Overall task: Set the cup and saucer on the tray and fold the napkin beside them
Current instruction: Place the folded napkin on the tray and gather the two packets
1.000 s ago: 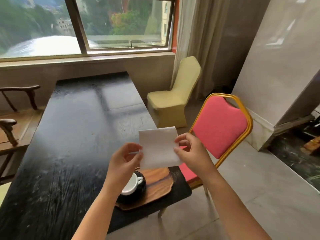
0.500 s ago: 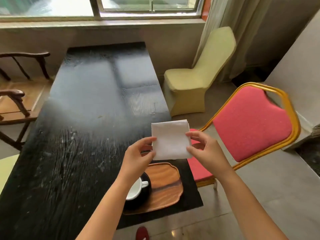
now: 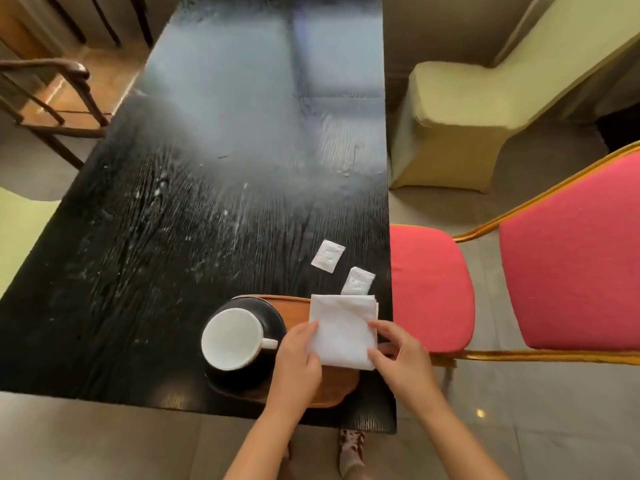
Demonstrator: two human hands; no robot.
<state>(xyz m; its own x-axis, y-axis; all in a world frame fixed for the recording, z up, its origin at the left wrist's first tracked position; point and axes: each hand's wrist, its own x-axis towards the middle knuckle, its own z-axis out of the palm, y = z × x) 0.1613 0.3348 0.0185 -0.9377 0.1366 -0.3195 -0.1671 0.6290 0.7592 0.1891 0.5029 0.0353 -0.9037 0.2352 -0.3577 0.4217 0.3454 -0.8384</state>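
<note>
A white cup (image 3: 231, 337) stands on a black saucer (image 3: 273, 317), and both sit on the left half of a brown wooden tray (image 3: 332, 393) at the near right corner of the black table (image 3: 173, 237). A folded white napkin (image 3: 341, 327) hangs low over the tray's right half, just right of the cup. My left hand (image 3: 297, 355) pinches its lower left edge. My right hand (image 3: 398, 355) pinches its right edge. The tray's middle is hidden under the napkin and my hands.
Two small white sachets (image 3: 327, 256) (image 3: 358, 281) lie on the table just beyond the tray. A red chair with a gold frame (image 3: 519, 282) stands close on the right, a yellow-covered chair (image 3: 457, 112) behind it. A wooden armchair (image 3: 52, 98) is far left.
My view has tilted down toward the table. Both hands have lowered the napkin from chest height to just over the tray beside the cup. Two sachets have come into view.
</note>
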